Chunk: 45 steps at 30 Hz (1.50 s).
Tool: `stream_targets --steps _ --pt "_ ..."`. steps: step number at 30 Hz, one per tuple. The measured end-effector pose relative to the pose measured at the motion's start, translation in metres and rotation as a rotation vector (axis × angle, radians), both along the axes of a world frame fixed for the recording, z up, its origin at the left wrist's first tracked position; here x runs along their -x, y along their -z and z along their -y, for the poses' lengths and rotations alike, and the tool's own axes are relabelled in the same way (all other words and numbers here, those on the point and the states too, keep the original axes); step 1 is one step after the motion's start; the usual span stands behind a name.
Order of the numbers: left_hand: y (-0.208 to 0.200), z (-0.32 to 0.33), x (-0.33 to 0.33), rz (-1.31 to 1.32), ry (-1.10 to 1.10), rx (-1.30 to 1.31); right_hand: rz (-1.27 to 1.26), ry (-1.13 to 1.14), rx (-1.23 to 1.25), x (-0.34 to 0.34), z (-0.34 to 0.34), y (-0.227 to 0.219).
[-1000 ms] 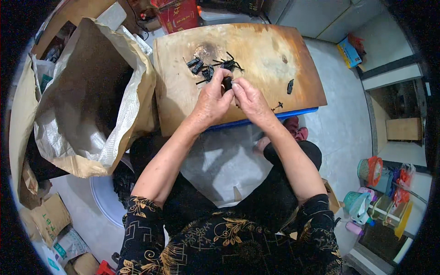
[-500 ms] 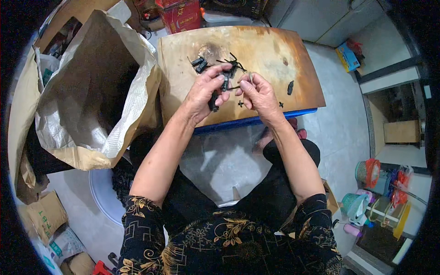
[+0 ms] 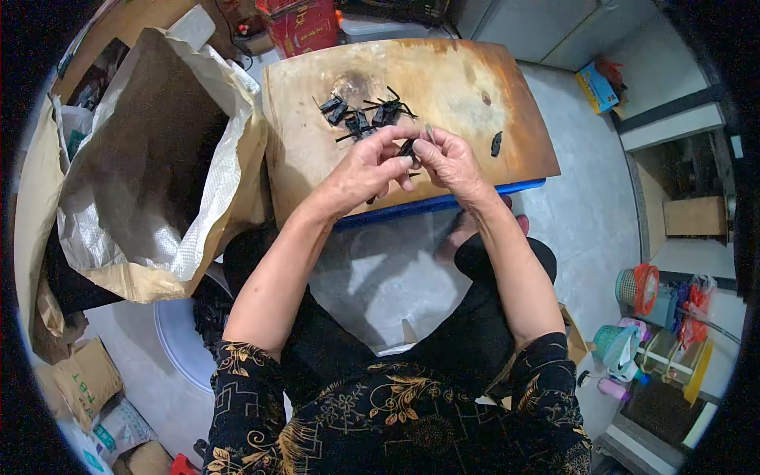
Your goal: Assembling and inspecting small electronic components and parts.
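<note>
My left hand (image 3: pixel 370 168) is closed, its thumb and fingers pinching a small black plastic part (image 3: pixel 408 149) above the near half of a worn wooden board (image 3: pixel 467 79). Against that part my right hand (image 3: pixel 450 165) is closed too. From between its thumb and forefinger a thin, pale, blade-like tool (image 3: pixel 429 131) sticks up; most of it is hidden by the fingers. Just beyond my left hand lie several black plastic pieces (image 3: pixel 360 123), some with thin prongs (image 3: pixel 392 108). A lone black piece (image 3: pixel 496 144) rests to the right on the board.
A large open woven sack (image 3: pixel 214 210) stands left of the board. Below it on the floor is a white tub (image 3: pixel 170 336) with black pieces. A blue edge (image 3: pixel 518 187) shows under the board. A red box (image 3: pixel 305 28) is behind; baskets (image 3: pixel 613 344) stand right.
My hands have come together, and the left has moved slightly right and down. The black part is now between both hands. More black pieces show on the board beyond my left hand.
</note>
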<state>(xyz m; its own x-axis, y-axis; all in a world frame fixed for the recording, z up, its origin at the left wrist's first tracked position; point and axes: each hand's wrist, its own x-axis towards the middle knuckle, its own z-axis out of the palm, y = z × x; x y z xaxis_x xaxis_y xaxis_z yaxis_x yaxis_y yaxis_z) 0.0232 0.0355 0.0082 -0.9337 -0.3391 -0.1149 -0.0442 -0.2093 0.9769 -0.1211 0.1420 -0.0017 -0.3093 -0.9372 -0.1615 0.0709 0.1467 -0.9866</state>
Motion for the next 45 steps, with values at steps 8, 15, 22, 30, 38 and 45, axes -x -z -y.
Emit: stream_targets --steps 8,15,22,30,38,45 --pt "0.021 -0.011 0.017 -0.102 -0.166 0.479 -0.077 0.088 0.033 -0.002 0.0 0.017" --pt "0.024 -0.011 0.019 -0.016 -0.251 0.405 0.304 0.078 -0.09 -0.021 -0.004 -0.003" --pt "0.03 -0.011 0.023 0.002 -0.288 0.351 0.35 0.096 -0.075 -0.023 0.0 0.0" --pt "0.042 -0.006 0.016 -0.115 -0.419 0.719 0.33 0.091 -0.096 -0.024 0.013 0.017" --pt "-0.001 -0.012 -0.044 0.026 -0.375 0.582 0.122 -0.45 -0.212 -0.006 0.022 -0.009" --pt "-0.065 -0.054 -0.193 0.352 -0.404 0.965 -0.68 0.127 -0.083 0.04 0.044 0.089"
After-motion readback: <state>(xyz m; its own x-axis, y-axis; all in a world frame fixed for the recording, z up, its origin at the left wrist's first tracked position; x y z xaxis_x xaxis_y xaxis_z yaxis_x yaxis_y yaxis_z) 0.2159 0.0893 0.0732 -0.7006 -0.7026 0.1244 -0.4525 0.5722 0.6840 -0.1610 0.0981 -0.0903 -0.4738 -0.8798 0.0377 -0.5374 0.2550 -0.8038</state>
